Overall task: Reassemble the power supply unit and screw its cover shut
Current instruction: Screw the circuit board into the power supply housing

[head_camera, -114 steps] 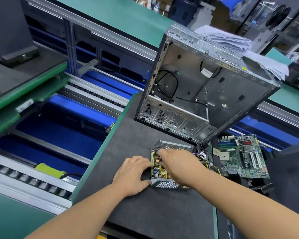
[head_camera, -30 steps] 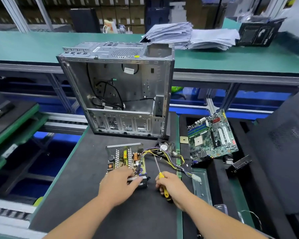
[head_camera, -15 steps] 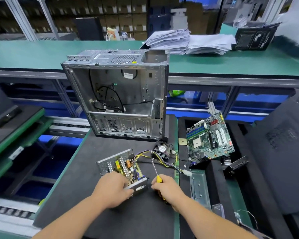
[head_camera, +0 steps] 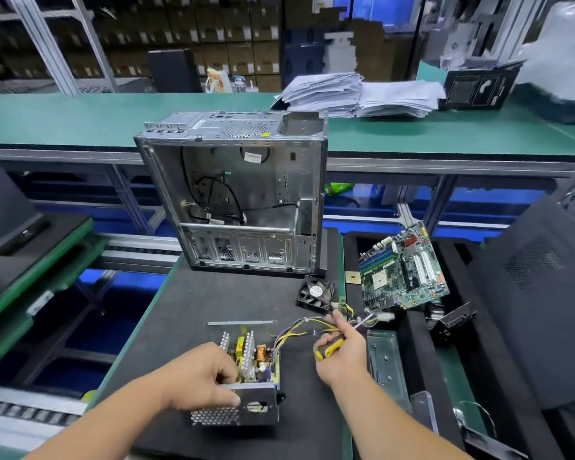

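Turned square-on, power supply (head_camera: 246, 376) sits before fan (head_camera: 315, 290), case (head_camera: 243, 194).

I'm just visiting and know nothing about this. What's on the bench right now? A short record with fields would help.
Left hand: grips the open power supply unit by its near metal panel
Right hand: holds a yellow-handled screwdriver among the wire bundle
Cover: not on, circuit board exposed
Behind: empty computer case, standing open
Loose parts: small fan, motherboard to the right
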